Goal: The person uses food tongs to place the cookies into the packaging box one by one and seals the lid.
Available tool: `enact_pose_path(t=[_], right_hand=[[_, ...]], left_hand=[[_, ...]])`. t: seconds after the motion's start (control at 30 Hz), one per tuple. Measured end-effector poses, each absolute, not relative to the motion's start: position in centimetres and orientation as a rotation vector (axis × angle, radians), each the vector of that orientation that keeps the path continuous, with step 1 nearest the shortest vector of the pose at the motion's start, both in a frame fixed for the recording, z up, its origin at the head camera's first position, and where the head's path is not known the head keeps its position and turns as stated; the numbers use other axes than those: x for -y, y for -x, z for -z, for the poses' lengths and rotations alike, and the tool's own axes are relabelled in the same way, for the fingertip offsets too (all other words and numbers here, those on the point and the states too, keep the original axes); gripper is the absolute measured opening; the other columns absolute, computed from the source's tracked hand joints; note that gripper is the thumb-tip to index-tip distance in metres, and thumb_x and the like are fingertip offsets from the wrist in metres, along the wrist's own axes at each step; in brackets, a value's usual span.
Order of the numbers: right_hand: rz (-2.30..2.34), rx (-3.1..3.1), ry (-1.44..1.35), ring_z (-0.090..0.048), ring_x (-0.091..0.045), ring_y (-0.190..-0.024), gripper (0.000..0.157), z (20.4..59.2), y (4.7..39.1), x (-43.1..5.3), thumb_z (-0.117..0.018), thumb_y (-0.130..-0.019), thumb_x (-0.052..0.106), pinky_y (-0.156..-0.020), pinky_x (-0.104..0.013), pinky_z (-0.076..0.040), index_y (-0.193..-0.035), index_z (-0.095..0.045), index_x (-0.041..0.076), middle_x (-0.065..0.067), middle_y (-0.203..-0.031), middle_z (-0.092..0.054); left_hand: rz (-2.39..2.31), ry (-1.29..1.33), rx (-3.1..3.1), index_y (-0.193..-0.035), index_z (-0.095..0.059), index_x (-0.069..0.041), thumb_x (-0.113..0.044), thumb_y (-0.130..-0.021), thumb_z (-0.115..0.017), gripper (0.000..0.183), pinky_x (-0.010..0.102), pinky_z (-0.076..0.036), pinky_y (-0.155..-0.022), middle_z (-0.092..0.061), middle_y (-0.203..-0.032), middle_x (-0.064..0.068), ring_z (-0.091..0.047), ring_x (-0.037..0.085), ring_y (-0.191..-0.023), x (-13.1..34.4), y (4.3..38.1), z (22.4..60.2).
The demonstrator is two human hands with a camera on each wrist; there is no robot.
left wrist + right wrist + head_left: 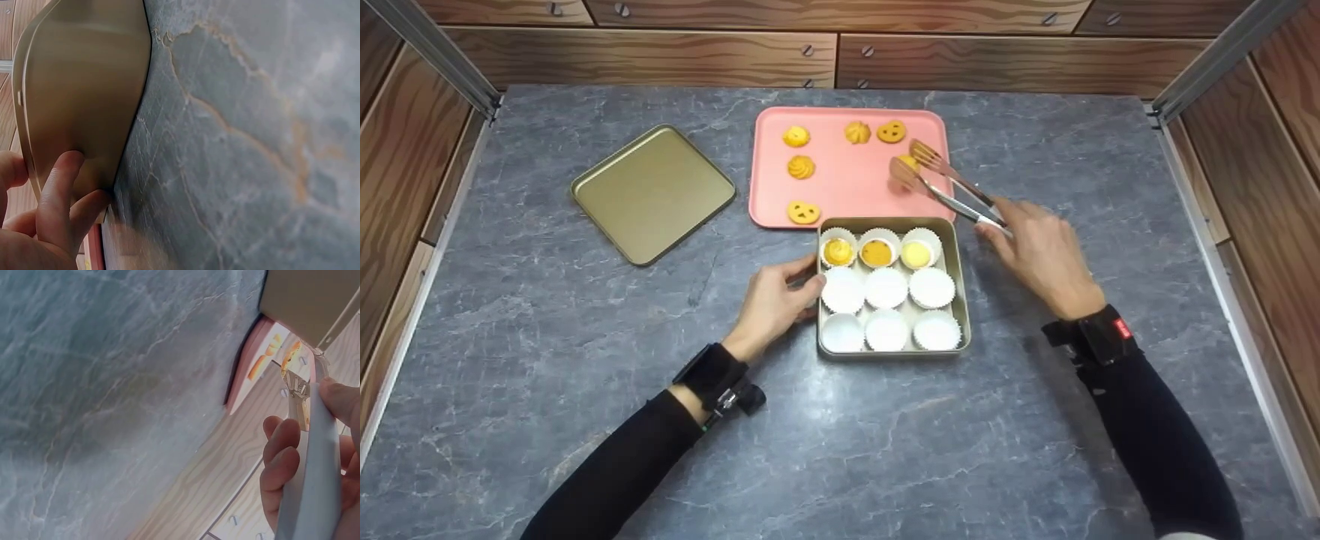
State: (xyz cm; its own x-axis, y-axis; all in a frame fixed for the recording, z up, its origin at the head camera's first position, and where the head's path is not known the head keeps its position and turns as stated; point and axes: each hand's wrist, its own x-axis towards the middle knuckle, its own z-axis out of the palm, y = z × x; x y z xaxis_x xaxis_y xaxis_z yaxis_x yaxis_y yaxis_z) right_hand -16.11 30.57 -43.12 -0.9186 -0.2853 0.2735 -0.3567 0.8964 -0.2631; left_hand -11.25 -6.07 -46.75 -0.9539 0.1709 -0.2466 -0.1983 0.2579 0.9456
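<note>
My right hand [1046,255] grips a pair of tongs [960,196], its fingers and thumb around the pale handles [315,478]. The wooden-looking tong ends straddle a yellow cookie [910,162] at the right side of the pink tray [840,196]. My left hand [776,304] touches the left wall of a gold square tin [964,300], its fingers against the outside [73,101] and one at the rim. White paper cups [886,289] fill the tin in rows. The three cups of the far row hold cookies, among them a swirled cookie [838,252]; the cups nearer me hold none.
More cookies lie on the pink tray: a pretzel-shaped cookie [803,212], a swirled one [801,166] and several others. A gold square lid [652,195] lies turned at an angle on the grey marbled table [780,450], left of the tray. Wood-patterned panels [660,56] border the table.
</note>
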Motion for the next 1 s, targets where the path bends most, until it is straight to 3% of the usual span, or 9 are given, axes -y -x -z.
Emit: enact_pose_path(t=[0.13,0.63,1.0], right_hand=[[-0.47,2.809,-0.506,-0.068,-0.047,-0.085,0.049,42.8,15.5,-30.4,-0.071,-0.1,0.029,-0.063,-0.064,-0.058,-0.138,-0.062,-0.001,-0.028,-0.108,-0.07],[-0.479,2.707,-0.587,-0.066,-0.038,-0.072,0.049,41.8,13.5,-30.2,-0.075,-0.097,0.026,-0.055,-0.054,-0.058,-0.136,-0.064,-0.002,-0.024,-0.099,-0.071],[-0.464,2.68,-0.638,-0.061,-0.032,-0.061,0.049,41.8,12.1,-30.4,-0.076,-0.096,0.024,-0.047,-0.046,-0.057,-0.135,-0.063,-0.003,-0.023,-0.096,-0.07]], left_hand=[[-1.745,0.013,-2.243,-0.148,-0.052,-0.004,-0.017,-0.099,-0.07,0.054,0.032,-0.067,-0.07,-0.059,-0.145,0.019,-0.075,0.019,-0.08,6.1,11.2,46.8],[-1.788,0.033,-2.186,-0.15,-0.05,-0.004,-0.016,-0.099,-0.07,0.056,0.029,-0.067,-0.075,-0.056,-0.149,0.019,-0.075,0.021,-0.096,6.0,11.1,46.6],[-1.741,0.011,-2.224,-0.15,-0.05,-0.005,-0.02,-0.1,-0.069,0.056,0.032,-0.067,-0.075,-0.055,-0.149,0.018,-0.075,0.019,-0.089,6.1,11.1,46.6]])
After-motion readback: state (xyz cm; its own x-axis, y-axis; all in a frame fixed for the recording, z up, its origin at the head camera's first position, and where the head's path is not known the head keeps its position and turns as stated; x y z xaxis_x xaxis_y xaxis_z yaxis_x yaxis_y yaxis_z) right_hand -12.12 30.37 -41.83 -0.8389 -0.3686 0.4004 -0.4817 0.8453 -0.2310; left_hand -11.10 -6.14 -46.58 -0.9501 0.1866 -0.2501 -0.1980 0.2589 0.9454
